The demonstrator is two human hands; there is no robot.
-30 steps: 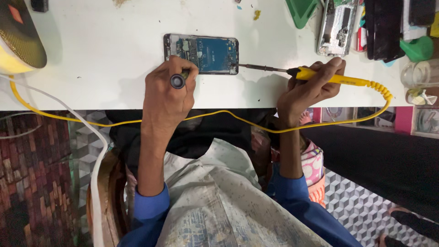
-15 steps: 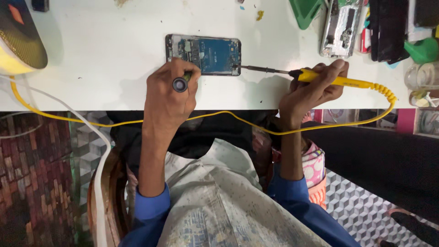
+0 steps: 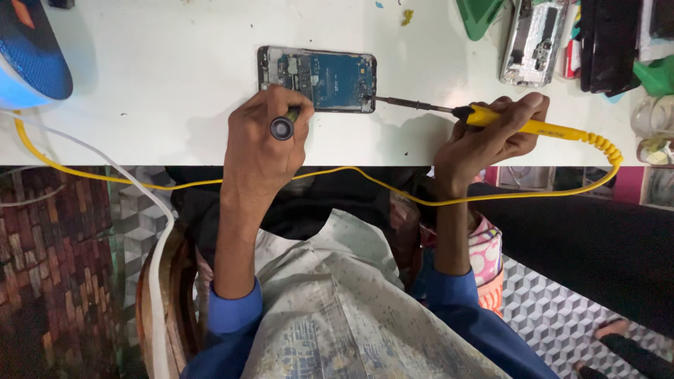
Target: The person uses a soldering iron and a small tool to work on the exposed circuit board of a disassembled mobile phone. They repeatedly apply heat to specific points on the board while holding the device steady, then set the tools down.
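**Opened phone under both hands on desk**

The left hand is pinching a dark tool, grip pressed together around its round-capped handle; the tip is hidden at the near edge of the phone. The right hand is gripping a yellow iron, fingers pressed around the handle. Its metal tip is touching the phone's right end. The phone is lying flat on the white desk, just beyond the left grip. The yellow cord is looping below both wrists.

Soldering iron tip now at opened phone right edge; hands unmoved.
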